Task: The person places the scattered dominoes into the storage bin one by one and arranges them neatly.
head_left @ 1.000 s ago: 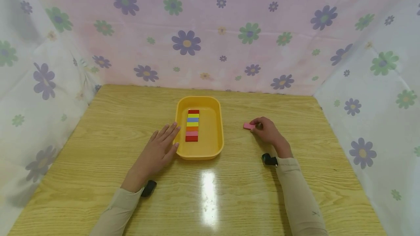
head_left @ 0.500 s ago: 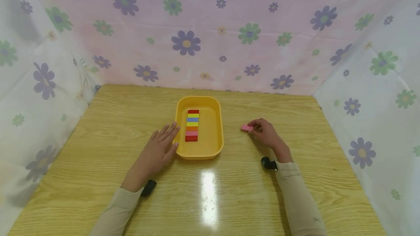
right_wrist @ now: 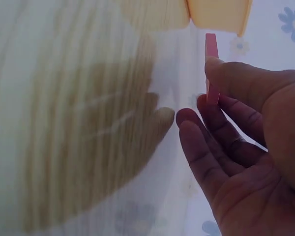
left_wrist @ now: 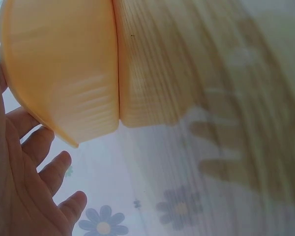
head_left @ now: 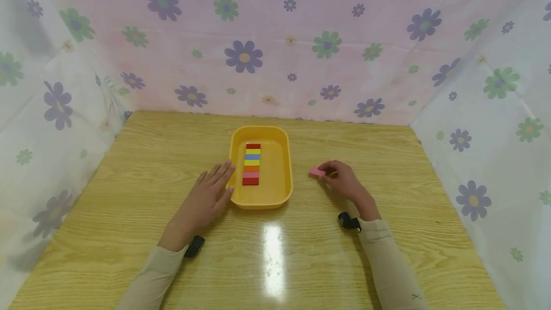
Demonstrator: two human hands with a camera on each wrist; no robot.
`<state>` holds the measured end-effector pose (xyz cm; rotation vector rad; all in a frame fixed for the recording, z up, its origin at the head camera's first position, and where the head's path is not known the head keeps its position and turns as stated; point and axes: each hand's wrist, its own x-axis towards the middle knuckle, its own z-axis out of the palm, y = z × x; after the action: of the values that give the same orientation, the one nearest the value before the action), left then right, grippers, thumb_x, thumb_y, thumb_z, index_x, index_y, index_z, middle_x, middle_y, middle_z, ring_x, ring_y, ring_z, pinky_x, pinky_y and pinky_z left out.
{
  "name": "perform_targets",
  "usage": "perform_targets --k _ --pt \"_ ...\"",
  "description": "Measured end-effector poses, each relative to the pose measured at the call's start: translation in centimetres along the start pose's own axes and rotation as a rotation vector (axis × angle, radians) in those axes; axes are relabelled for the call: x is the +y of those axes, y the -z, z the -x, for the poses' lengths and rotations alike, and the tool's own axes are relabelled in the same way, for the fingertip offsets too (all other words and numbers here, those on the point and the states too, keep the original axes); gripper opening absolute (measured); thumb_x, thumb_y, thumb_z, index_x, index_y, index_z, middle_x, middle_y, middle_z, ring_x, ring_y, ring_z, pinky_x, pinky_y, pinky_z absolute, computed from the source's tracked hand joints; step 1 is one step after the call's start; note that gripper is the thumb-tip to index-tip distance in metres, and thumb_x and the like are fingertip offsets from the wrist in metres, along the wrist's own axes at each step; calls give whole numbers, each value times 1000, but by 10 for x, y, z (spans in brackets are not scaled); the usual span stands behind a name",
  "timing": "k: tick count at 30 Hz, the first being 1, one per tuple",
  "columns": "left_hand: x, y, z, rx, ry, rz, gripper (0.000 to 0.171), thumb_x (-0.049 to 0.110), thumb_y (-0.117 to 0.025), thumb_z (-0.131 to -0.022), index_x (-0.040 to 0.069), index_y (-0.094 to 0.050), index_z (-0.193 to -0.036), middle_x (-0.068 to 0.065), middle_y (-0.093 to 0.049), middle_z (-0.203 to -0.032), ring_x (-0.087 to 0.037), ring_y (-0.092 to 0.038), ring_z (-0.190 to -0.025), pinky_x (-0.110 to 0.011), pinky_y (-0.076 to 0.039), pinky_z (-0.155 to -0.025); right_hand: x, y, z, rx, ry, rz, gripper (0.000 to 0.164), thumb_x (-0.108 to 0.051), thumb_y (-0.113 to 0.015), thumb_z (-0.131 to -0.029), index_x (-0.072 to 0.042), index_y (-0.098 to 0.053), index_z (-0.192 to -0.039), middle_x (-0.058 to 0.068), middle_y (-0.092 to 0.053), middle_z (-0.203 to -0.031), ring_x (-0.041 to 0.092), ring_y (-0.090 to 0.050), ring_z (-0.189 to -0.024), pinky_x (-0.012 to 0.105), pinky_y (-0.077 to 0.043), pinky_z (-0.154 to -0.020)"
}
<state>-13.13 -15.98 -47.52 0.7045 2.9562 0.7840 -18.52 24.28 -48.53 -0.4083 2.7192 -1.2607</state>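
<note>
My right hand (head_left: 342, 179) pinches a flat pink block (head_left: 316, 171) between thumb and fingers, to the right of a yellow tray (head_left: 281, 197). In the right wrist view the pink block (right_wrist: 212, 46) stands edge-on above the table. My left hand (head_left: 206, 197) has its fingers spread, the tips resting at the tray's left rim. The left wrist view shows the fingers (left_wrist: 39, 145) against the tray's outer wall (left_wrist: 64, 73). Inside the tray, along its left side, lies a column of coloured blocks: red (head_left: 250, 182), pink, orange (head_left: 251, 169), yellow, blue (head_left: 252, 157), yellow and red.
The wooden table (head_left: 172, 142) carries the tray near its middle. Flowered cloth (head_left: 267, 37) rises behind and on both sides of it. A small black wrist camera (head_left: 347, 221) sits at the right cuff, another (head_left: 195, 246) at the left.
My right hand, holding the pink block, has moved left and slightly nearer to me, towards the tray. My left hand and the blocks in the tray stay as they were.
</note>
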Motion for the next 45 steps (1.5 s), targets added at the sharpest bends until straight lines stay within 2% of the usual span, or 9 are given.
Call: perform_targets --k 6,13,17,22,25,29,33,41,45 --pt "-2 -1 0 9 -8 -7 61 35 -47 -108 14 -29 -162 -5 -23 -169 -34 -19 -156 -62 -14 -123 -4 -8 0 3 -38 -90 26 0 -71 -93 8 -70 -118 24 -70 -117 36 -68 -107 44 -59 -91" --pt "-3 -2 1 9 -9 -16 61 35 -47 -108 15 -28 -162 -4 -22 -169 -34 -19 -156 -61 -14 -124 -11 -19 4 111 -28 -223 25 4 -75 -87 6 -75 -112 24 -74 -110 37 -73 -98 25 -60 -79" --pt "-3 -2 1 5 -5 -11 61 35 -47 -108 15 -28 -162 -4 -21 -170 -33 -18 -156 -61 -14 -124 -14 -25 6 150 -65 -301 23 0 -76 -88 4 -77 -110 22 -75 -109 28 -73 -98 19 -57 -77" --pt "-2 -1 1 5 -6 -1 60 34 -48 -108 14 -28 -162 -5 -22 -169 -34 -18 -156 -62 -14 -124 -19 -33 9 169 -111 -467 22 4 -73 -88 9 -75 -110 27 -73 -110 12 -73 -88 25 -61 -75" --pt "-1 -1 1 5 -6 0 60 35 -47 -108 14 -29 -162 -5 -22 -169 -34 -18 -156 -62 -14 -124 -21 -37 10 182 -126 -552 25 5 -72 -89 11 -73 -113 29 -72 -112 11 -73 -82 29 -63 -72" --pt "-2 -1 1 6 -6 -7 60 36 -46 -108 14 -29 -162 -5 -23 -169 -34 -19 -156 -61 -15 -124 -26 -42 13 209 -140 -585 26 0 -74 -91 9 -72 -116 25 -73 -113 10 -72 -80 28 -63 -69" --pt "-2 -1 0 6 -7 -14 60 35 -47 -108 14 -29 -162 -5 -23 -169 -33 -19 -156 -61 -15 -124 -33 -45 17 249 -100 -627 27 -1 -74 -91 9 -72 -116 21 -74 -111 11 -73 -82 28 -62 -67" --pt "0 1 0 2 2 -7 60 33 -49 -108 13 -30 -162 -5 -23 -169 -33 -19 -156 -61 -14 -124 -47 -48 22 308 11 -743 28 -2 -74 -92 13 -69 -116 -2 -78 -102 20 -75 -86 30 -63 -68" --pt "0 0 1 -4 6 -10 61 34 -49 -108 14 -29 -162 -5 -22 -169 -33 -18 -156 -61 -14 -124 -57 -51 21 297 24 -753 29 -4 -74 -92 12 -69 -116 -4 -78 -102 13 -75 -85 27 -62 -67"
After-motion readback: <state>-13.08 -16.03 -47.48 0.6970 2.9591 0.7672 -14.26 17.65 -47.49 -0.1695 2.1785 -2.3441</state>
